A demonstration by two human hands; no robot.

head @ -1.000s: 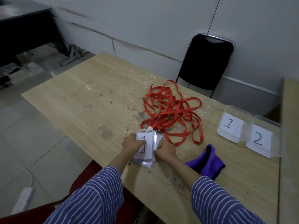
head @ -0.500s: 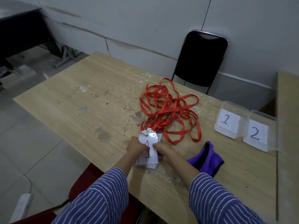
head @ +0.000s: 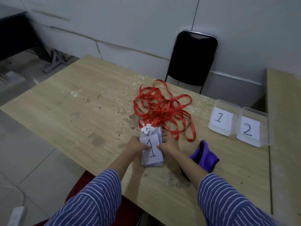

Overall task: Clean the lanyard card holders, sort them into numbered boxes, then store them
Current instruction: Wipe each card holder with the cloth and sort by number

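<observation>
Head view: I see my left hand [head: 136, 146] and my right hand [head: 168, 144] gripping a stack of card holders [head: 151, 152] from either side, thumbs pinched onto the top card, which bears a handwritten "1". The stack sits near the front edge of the wooden counter [head: 81, 111], and I cannot tell whether it rests on the surface or is lifted just above it. White clips [head: 147, 129] bunch at the far end of the stack, and from them the red lanyards [head: 162, 110] trail away into a loose tangled heap lying on the counter just behind my hands. A purple cloth [head: 204, 158] lies crumpled just to the right of my right forearm. Farther right, well apart from the stack, two clear plastic boxes stand side by side and touching: the box labelled 1 [head: 224, 119] and the box labelled 2 [head: 251, 128]. A black chair [head: 193, 57] stands behind the counter against the wall. My striped sleeves [head: 91, 201] fill the bottom of the view.
</observation>
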